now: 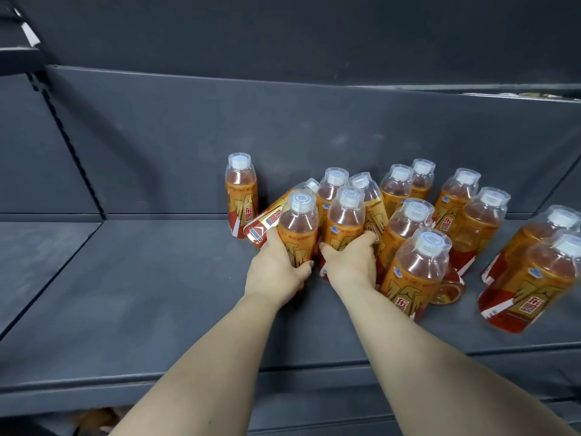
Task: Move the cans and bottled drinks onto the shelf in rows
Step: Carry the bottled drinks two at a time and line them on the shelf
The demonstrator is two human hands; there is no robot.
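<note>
Shelf [125, 294]: bears all bottles, middle to right.
Lone bottle [241, 196]: back left, upright by the back wall.
Leaning bottle [270, 218]: between Lone bottle and cluster [399, 187].
Left hand [276, 272]: around front-left bottle [297, 228].
Right hand [352, 262]: around neighbouring bottle [344, 221], just right.
Nearest bottle [415, 272]: right of Right hand.
Pair [547, 278]: far right, apart from cluster.

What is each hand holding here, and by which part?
The left hand grips one orange bottle round its lower body; the right hand grips the neighbouring bottle likewise.
</note>
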